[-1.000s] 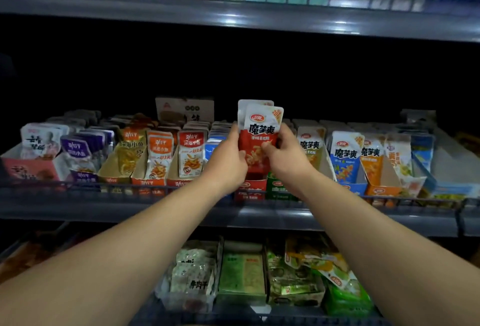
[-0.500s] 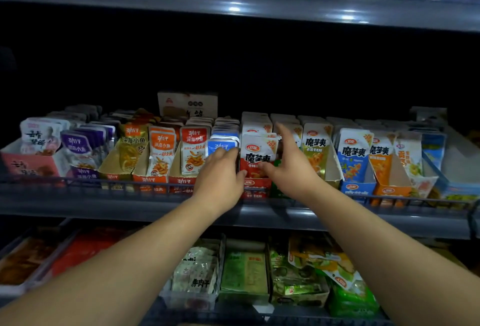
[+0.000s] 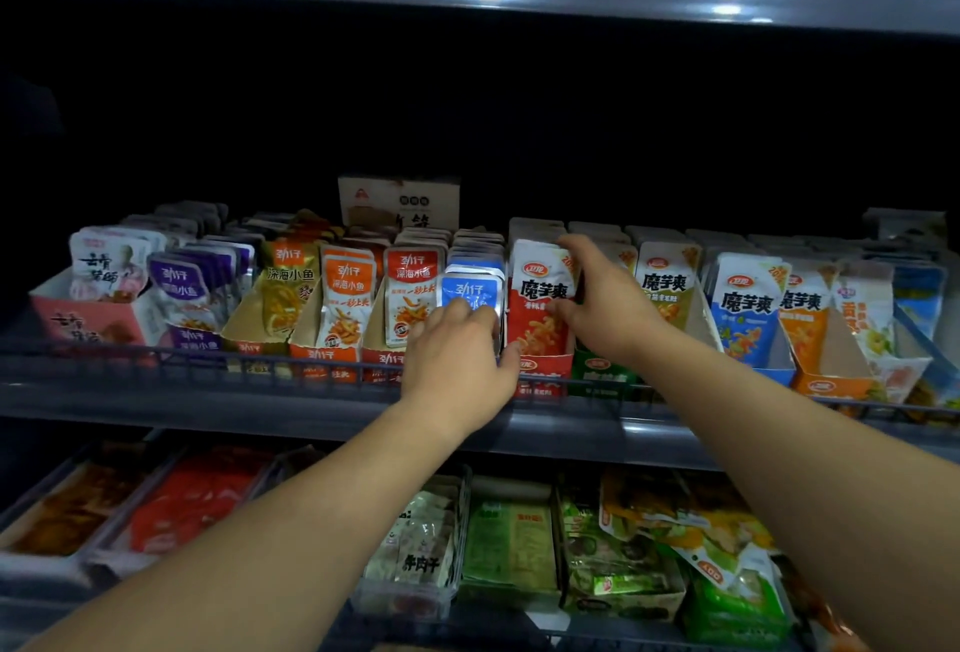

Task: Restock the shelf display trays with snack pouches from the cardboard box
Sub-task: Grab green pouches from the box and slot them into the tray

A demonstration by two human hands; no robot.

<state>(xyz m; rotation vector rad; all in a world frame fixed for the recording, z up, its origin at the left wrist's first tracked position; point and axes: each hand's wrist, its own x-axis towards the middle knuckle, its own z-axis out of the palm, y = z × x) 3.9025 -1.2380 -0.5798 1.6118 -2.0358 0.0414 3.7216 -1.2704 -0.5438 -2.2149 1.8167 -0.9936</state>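
Dim store shelving fills the view, and the middle shelf (image 3: 260, 410) is packed with rows of snack pouches standing in cardboard display trays behind a low wire rail (image 3: 208, 355). We're using the red pouch (image 3: 537, 308) as our landmark. It stands upright at the front of the red tray (image 3: 540, 373), roughly dead centre. Our right hand (image 3: 605, 306) is on its right side, thumb pressed on the front and fingers spread up over the top right corner, so it's pinching that pouch. Our left hand (image 3: 457, 365) sits just left of and below the red pouch. Its fingers are bent against the blue pouch (image 3: 470, 288) next door and the thumb tip touches the red pouch's lower left edge, though we can't tell if it's actually gripping anything. Just right of the red pouch is a green tray (image 3: 597, 373), half hidden by our right wrist, then a gold pouch (image 3: 665, 288). Left of it, past the blue one, come orange pouches (image 3: 345, 298) and purple pouches (image 3: 179, 282).
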